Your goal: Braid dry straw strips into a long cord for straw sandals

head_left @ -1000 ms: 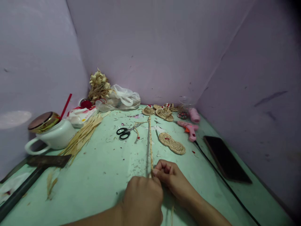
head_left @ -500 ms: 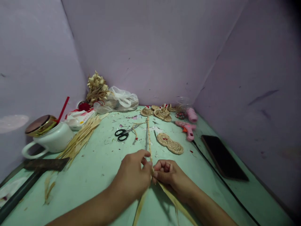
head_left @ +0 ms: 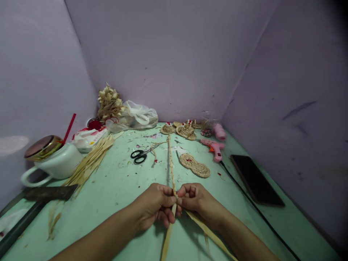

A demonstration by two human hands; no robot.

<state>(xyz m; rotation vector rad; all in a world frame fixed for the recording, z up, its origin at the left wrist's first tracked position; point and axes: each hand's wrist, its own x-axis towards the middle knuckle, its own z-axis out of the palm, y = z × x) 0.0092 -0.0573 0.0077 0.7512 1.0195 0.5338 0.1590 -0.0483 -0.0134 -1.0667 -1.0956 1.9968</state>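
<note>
A thin straw braid (head_left: 171, 159) runs from the far side of the table toward me, with its near end pinched between both hands. My left hand (head_left: 159, 204) is closed on the braid's end, thumb on top, and one pale flat strip (head_left: 166, 241) hangs down from it. Close against it, my right hand (head_left: 197, 201) pinches the same end, and another strip (head_left: 209, 232) trails from under it toward the lower right. Just right of the braid lies a coiled straw piece (head_left: 194, 165) shaped like a figure eight with a small red bow. Black-handled scissors (head_left: 140, 156) rest left of the braid.
A pink glue gun (head_left: 214, 148) with a black cord and a dark phone (head_left: 257, 180) lie to the right. At left are a white mug (head_left: 58, 161), a hammer (head_left: 50, 193) and straw strips (head_left: 89, 159). Small straw hats (head_left: 186, 131) and a plastic bag (head_left: 141, 114) stand at the back.
My left hand has turned, its thumb now lying over the braid's end and its fingers curled below. The right hand keeps its pinch. The whole view has shifted slightly.
</note>
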